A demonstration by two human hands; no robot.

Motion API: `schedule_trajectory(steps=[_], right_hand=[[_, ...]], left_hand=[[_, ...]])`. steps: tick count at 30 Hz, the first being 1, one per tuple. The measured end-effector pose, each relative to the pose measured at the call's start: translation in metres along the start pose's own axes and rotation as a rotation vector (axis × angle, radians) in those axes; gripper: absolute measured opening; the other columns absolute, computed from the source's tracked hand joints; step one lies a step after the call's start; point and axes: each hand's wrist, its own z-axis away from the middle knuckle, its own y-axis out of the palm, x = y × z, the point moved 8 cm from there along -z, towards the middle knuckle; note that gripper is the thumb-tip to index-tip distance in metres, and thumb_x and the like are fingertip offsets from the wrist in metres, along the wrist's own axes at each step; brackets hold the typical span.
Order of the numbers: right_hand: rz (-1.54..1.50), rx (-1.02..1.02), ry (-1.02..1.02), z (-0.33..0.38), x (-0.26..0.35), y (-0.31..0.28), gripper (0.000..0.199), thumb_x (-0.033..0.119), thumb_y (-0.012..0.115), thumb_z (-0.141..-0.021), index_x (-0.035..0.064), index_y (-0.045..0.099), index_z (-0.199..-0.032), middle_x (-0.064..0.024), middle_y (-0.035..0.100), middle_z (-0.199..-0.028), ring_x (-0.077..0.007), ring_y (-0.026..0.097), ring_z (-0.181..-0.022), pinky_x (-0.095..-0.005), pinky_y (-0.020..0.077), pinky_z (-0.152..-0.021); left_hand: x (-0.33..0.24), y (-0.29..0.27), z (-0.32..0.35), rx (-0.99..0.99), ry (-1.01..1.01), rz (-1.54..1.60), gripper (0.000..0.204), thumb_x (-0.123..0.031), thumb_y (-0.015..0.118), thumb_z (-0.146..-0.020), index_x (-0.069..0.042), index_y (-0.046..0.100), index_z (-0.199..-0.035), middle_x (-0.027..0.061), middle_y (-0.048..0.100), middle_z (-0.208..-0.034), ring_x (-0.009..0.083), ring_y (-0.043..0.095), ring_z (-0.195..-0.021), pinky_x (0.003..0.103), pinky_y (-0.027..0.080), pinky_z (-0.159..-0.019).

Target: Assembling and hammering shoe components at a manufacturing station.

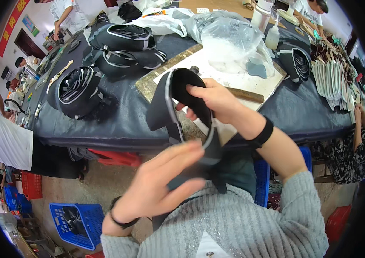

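A black shoe upper [158, 103], bent into a loop and edged with a pale grey strip, is held up over the front edge of the table. My right hand [221, 101] grips its right side, thumb inside the loop and fingers around the edge. Just below the loop, my left hand [154, 180] has its fingers stretched out and thumb apart. It is slightly blurred, with the fingertips close to the upper's lower edge; whether they touch it I cannot tell.
Behind the upper lies a pale slab [148, 86] bearing a wooden handle [244, 95] and a clear plastic bag [229, 41]. Bundled black uppers [77, 92] stand on the dark tabletop [122, 122]. A squeeze bottle [272, 38] stands behind. A blue basket [92, 223] is on the floor; co-workers stand around.
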Motion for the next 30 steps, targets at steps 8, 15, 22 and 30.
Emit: schedule_trajectory(steps=[8,15,22,30], right_hand=[[0.290,0.190,0.256,0.027,0.001,0.026,0.026,0.015,0.047,-0.096,-0.0035,0.051,-0.115,-0.0182,0.067,-0.078,-0.0171,0.063,-0.054,-0.0287,0.0523,-0.046],[0.331,0.361,0.246,0.031,0.005,0.009,0.031,0.007,0.058,-0.089,-0.0070,0.053,-0.116,-0.0160,0.067,-0.089,-0.0214,0.069,-0.066,-0.0287,0.0565,-0.054],[0.315,0.299,0.320,0.036,0.012,-0.005,0.024,0.009,0.058,-0.089,-0.0083,0.058,-0.105,-0.0158,0.066,-0.083,-0.0226,0.068,-0.060,-0.0292,0.0549,-0.051],[0.342,0.140,0.281,0.049,0.031,-0.020,0.019,0.010,0.056,-0.090,-0.0067,0.058,-0.099,-0.0150,0.065,-0.078,-0.0236,0.068,-0.058,-0.0292,0.0512,-0.047]], left_hand=[[0.027,-0.059,-0.041,-0.381,-0.150,-0.294,0.057,-0.017,0.073,-0.078,0.002,0.050,-0.127,0.0163,0.059,-0.122,0.0260,0.056,-0.114,0.038,0.047,-0.088],[0.122,-0.023,-0.041,0.180,-0.581,0.591,0.028,0.006,0.060,-0.081,0.007,0.059,-0.109,0.0077,0.069,-0.094,0.0080,0.064,-0.083,0.020,0.049,-0.071],[0.114,-0.016,-0.050,0.242,-0.475,0.751,0.043,0.012,0.052,-0.079,0.007,0.051,-0.122,0.0091,0.068,-0.099,0.0091,0.064,-0.087,0.020,0.049,-0.076],[0.112,-0.013,-0.063,0.271,-0.414,0.839,0.051,0.010,0.053,-0.077,0.005,0.046,-0.127,0.0094,0.066,-0.106,0.0091,0.062,-0.092,0.019,0.048,-0.078]])
